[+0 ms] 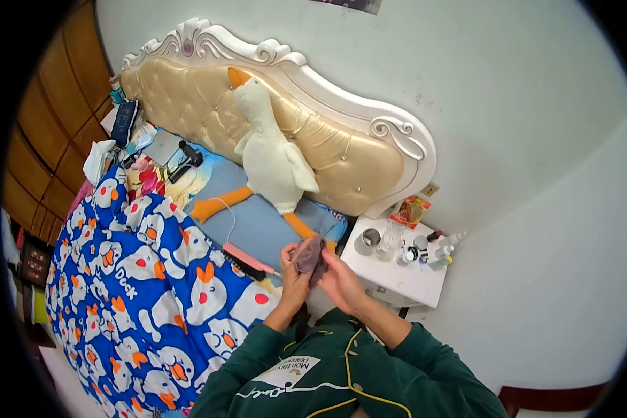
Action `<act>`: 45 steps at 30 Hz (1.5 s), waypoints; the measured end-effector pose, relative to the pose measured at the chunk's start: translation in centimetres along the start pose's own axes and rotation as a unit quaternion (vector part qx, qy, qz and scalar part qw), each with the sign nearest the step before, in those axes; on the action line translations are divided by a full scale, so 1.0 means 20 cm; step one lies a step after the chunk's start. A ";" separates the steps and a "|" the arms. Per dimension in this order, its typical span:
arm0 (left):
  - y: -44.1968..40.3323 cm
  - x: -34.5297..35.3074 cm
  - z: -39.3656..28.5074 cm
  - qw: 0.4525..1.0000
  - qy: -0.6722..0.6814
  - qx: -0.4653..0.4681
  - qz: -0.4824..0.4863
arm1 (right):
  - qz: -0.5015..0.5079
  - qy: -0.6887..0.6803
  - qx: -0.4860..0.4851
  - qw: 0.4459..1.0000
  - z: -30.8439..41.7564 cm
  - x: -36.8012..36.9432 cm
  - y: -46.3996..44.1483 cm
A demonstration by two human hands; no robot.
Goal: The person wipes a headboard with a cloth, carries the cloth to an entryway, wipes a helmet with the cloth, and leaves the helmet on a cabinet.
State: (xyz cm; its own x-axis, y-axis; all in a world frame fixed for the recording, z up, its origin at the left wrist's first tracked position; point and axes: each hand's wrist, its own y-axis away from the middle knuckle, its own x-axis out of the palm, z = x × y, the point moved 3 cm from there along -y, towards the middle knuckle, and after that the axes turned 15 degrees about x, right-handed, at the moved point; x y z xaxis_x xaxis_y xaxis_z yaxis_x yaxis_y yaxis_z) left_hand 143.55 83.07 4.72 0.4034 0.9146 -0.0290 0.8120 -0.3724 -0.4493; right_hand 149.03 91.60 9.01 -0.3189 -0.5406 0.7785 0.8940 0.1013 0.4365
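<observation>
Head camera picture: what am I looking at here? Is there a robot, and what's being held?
There is no robot: these are a person's bare left hand and right hand. A camera on the person's head looks forward and down, so the green sleeves come in from below. Both hands hold a small, bunched, purplish-grey cloth. On the bed lie a blue duck-print quilt and a pink-handled brush; a white toy goose leans on the headboard. The bedside table carries a cup and small bottles.
</observation>
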 end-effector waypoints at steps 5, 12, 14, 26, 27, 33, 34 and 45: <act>-0.22 0.13 0.01 0.907 0.302 -0.224 -0.189 | 0.007 0.213 0.038 0.976 0.24 0.05 -0.12; -0.61 0.26 0.27 0.865 0.405 -0.175 -0.240 | -0.044 0.523 -0.199 0.828 0.91 -0.27 -0.27; -0.74 0.27 0.31 0.833 0.432 -0.216 -0.270 | -0.148 0.574 -0.245 0.767 1.15 -0.34 -0.33; -1.54 0.32 0.32 0.973 0.100 -0.125 -0.168 | -0.029 0.831 -0.431 0.350 1.47 -0.26 -1.20; -1.62 0.37 0.37 0.977 0.096 -0.023 -0.189 | -0.042 0.852 -0.428 0.298 1.47 -0.24 -1.26; -2.08 0.35 0.43 0.947 -0.159 0.260 -0.100 | -0.090 0.807 -0.416 0.410 1.52 -0.35 -1.48; -2.17 0.32 0.40 0.914 -0.240 0.318 -0.080 | -0.066 0.850 -0.409 0.326 1.51 -0.32 -1.47; -2.69 0.11 0.57 0.765 -0.486 0.422 0.019 | -0.043 0.900 -0.373 0.220 1.51 -0.31 -1.47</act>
State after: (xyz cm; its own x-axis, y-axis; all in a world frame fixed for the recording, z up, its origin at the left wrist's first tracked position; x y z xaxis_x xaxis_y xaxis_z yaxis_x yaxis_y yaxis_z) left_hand 95.88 106.91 18.62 -0.4165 0.7442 -0.5222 0.0803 -0.5420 -0.8365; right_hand 115.25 117.17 5.05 -0.3041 -0.0373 -0.9519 0.9259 0.2233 -0.3046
